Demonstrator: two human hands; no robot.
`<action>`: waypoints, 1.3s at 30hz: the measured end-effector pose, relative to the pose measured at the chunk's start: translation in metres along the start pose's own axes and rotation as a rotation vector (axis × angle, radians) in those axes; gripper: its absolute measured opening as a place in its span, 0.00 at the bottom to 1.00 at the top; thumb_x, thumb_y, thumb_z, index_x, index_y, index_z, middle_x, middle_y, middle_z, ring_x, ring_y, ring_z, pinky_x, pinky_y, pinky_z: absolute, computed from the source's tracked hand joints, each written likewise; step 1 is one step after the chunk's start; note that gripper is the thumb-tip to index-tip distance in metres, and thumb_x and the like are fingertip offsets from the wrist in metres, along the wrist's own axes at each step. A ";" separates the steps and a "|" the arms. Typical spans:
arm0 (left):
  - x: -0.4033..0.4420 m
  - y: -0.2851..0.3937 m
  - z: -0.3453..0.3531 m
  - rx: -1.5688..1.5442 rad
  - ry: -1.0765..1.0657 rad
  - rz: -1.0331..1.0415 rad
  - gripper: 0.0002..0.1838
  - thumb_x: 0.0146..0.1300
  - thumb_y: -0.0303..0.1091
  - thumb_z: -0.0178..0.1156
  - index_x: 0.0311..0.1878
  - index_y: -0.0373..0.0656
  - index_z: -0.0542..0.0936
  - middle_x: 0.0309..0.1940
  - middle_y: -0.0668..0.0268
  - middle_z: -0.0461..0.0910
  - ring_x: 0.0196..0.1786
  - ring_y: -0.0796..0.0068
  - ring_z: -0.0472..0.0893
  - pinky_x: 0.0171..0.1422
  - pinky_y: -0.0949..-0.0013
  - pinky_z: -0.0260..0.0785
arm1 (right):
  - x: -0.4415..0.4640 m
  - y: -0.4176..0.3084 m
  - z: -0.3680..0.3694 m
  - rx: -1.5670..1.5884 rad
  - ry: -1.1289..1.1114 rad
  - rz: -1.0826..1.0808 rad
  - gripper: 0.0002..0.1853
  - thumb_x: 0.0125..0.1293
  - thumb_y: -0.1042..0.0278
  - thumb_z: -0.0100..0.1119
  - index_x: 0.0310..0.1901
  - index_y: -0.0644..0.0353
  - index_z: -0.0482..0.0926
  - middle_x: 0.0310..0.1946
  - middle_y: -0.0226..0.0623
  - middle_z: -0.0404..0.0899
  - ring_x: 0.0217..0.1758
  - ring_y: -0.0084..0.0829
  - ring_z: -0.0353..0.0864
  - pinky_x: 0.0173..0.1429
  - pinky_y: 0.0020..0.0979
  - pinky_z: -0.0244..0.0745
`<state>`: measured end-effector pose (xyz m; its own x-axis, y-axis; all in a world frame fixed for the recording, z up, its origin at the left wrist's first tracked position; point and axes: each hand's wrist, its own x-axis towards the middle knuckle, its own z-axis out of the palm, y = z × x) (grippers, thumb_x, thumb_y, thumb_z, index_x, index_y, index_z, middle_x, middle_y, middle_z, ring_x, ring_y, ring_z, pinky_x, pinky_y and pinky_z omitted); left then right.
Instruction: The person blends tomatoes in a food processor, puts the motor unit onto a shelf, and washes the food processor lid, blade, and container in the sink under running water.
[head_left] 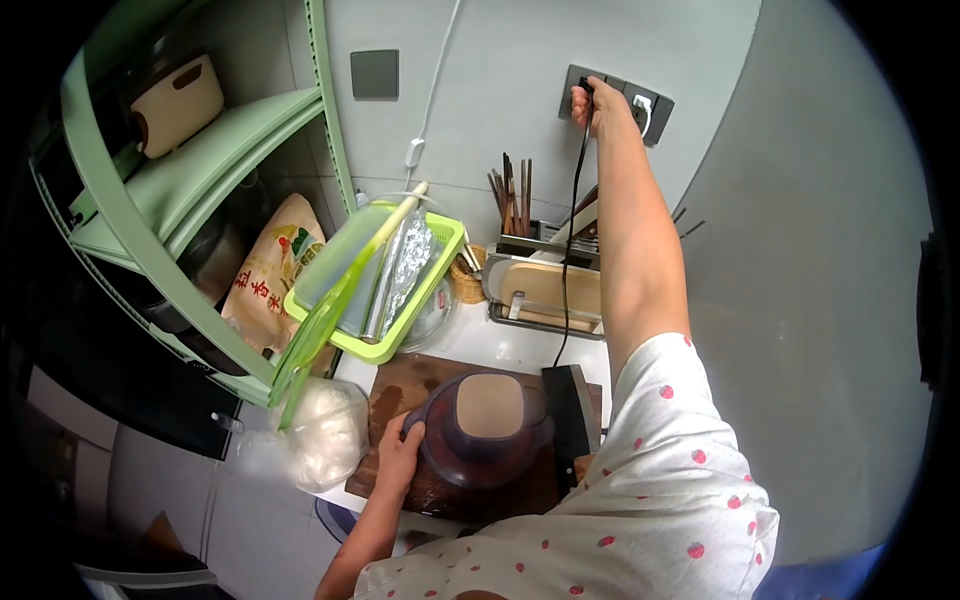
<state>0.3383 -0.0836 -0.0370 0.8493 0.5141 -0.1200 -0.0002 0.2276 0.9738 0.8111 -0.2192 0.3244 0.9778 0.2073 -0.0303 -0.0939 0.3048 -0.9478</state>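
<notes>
My right hand (597, 105) is closed on a black plug (586, 86) at the dark socket panel (653, 122) on the wall. From it a black cord (571, 230) hangs down to a long black block (572, 420) on the counter. My left hand (399, 455) grips the left side of a dark purple see-through bowl (480, 460) with a beige rounded-square top (490, 405). That bowl stands on a wet brown wooden board (395, 375). Whether the black block joins the bowl is unclear.
A green basket (375, 350) holds foil and a green-handled item. Behind the bowl stand a rack of cutting boards (545, 285) and chopsticks (515, 195). A white plastic bag (330, 430) sits at left, below a green shelf (200, 190). A grey panel (810, 300) rises at right.
</notes>
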 end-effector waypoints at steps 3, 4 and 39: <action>-0.002 0.005 0.003 -0.042 0.001 -0.027 0.18 0.59 0.33 0.59 0.51 0.35 0.74 0.46 0.63 0.72 0.49 0.73 0.71 0.58 0.72 0.61 | -0.006 -0.001 0.002 0.004 0.016 -0.015 0.22 0.69 0.55 0.39 0.25 0.61 0.74 0.11 0.28 0.69 0.10 0.23 0.66 0.14 0.24 0.66; -0.002 0.006 0.003 -0.047 -0.001 -0.026 0.18 0.59 0.33 0.59 0.51 0.35 0.73 0.46 0.63 0.72 0.49 0.74 0.72 0.57 0.72 0.61 | -0.008 -0.002 0.004 -0.004 0.029 -0.023 0.21 0.69 0.56 0.38 0.24 0.61 0.74 0.11 0.27 0.69 0.10 0.22 0.66 0.14 0.23 0.66; 0.221 0.308 0.306 0.423 -0.467 0.503 0.17 0.64 0.39 0.44 0.36 0.36 0.78 0.26 0.66 0.79 0.27 0.75 0.75 0.39 0.69 0.68 | -0.011 0.000 0.010 0.149 0.123 -0.052 0.12 0.61 0.67 0.47 0.23 0.64 0.70 0.14 0.37 0.69 0.12 0.29 0.63 0.16 0.35 0.59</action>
<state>0.6875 -0.1530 0.2957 0.9337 0.0514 0.3542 -0.3207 -0.3196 0.8916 0.7981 -0.2123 0.3279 0.9967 0.0755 -0.0292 -0.0601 0.4486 -0.8917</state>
